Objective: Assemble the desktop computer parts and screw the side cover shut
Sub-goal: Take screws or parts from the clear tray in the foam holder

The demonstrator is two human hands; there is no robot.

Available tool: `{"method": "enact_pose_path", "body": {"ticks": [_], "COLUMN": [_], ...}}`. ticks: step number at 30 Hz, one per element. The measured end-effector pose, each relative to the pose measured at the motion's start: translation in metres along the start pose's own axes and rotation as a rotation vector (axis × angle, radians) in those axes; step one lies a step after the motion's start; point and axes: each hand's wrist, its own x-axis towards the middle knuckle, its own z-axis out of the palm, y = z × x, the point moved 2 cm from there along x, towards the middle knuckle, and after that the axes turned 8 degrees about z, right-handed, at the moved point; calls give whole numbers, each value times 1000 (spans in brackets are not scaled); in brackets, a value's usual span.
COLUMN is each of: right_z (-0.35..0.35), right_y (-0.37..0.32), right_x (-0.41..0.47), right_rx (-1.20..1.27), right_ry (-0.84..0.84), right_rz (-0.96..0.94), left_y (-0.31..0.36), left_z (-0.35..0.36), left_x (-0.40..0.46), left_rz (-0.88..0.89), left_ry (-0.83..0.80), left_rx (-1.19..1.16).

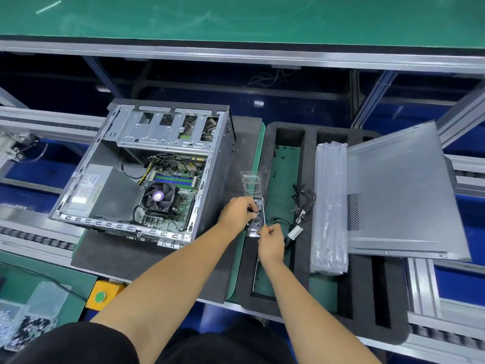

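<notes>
The open desktop case (147,174) lies on its side on a dark foam mat (126,256), with the motherboard, fan and power supply showing. The grey side cover (401,190) leans on the foam tray (367,285) at the right. Between them a small clear plastic box (252,187) holds small dark screws. My left hand (236,214) reaches into this box, its fingertips curled and pinching a screw. Just below it, my right hand (271,245) grips a thin screwdriver (265,225) with an orange collar, tip pointing up at the box.
A stack of clear plastic trays (329,206) and black cables (301,203) lie in the foam tray. A yellow box with a green button (103,295) and clear screw bins (26,321) sit at the lower left. Conveyor rails (39,243) run beside the mat.
</notes>
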Motion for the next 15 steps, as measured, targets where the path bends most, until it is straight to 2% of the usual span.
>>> {"method": "enact_pose_path", "body": {"ticks": [5,15], "right_z": [0,1], "right_y": [1,1], "right_x": [0,1], "right_rx": [5,-2], "right_ry": [-5,7], "right_rz": [7,4], "left_y": [6,5], "left_z": [-1,2], "left_x": [5,1], "left_rz": [35,59], "left_ry": [-86,-49], "left_rx": [95,136]}}
